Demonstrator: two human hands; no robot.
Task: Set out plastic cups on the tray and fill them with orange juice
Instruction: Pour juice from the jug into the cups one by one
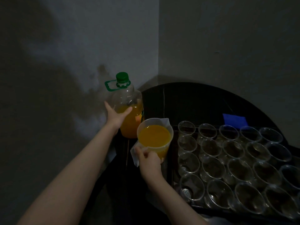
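Gripping the jug (154, 140), right hand (150, 161); left hand (116, 115) holds bottle (129, 109).

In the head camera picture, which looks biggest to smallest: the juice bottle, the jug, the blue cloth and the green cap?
1. juice bottle
2. jug
3. blue cloth, though farther away
4. green cap
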